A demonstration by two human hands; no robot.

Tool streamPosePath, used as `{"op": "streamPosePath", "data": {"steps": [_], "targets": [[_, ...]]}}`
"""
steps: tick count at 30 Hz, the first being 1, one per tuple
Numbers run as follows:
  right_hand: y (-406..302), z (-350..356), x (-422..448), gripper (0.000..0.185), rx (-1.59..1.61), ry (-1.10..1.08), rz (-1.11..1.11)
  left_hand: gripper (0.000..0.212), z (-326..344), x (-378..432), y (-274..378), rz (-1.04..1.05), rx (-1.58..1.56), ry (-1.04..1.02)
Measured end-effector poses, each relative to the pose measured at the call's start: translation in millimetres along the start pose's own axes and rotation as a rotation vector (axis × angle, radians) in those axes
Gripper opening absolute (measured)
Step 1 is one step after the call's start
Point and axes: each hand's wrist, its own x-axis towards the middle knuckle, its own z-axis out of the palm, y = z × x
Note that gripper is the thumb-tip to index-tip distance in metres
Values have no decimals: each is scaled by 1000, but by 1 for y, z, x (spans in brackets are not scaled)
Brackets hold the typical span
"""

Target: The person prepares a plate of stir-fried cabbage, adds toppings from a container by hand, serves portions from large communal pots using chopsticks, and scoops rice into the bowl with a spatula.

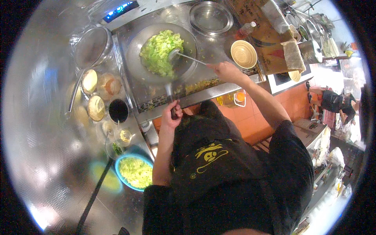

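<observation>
My left hand (172,114) is closed around the dark grip of the handle (169,94) of a wide metal wok (133,47). Chopped light-green cabbage (161,41) is heaped in the wok. In my right hand (227,72) is a long-handled metal ladle (191,58). Its bowl rests against the right side of the cabbage, partly in it. The wok sits on a steel cooktop (217,53) in front of me.
To the left stand a strainer (91,48), seasoning bowls (96,108), dark liquid (118,110) and a blue-rimmed basin (117,170) of shredded cabbage. Right are a beige bowl (243,54), a bottle (246,28) and an oil jug (230,99). A person (337,101) is farther off.
</observation>
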Motion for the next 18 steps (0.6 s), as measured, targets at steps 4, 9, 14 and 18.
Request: {"op": "streamPosePath", "data": {"steps": [4, 9, 14, 18], "targets": [[17, 8, -3, 52, 318, 183, 39, 19, -3, 3, 0, -4, -20, -11], [-14, 27, 57, 44, 830, 137, 407, 18, 0, 0, -2, 30, 10, 39], [-27, 83, 70, 46, 1326, -33, 366, 14, -1, 3, 0, 0, -3, -22], [-27, 58, 5, 48, 557, 72, 20, 17, -4, 5, -2, 14, 9, 7]]}}
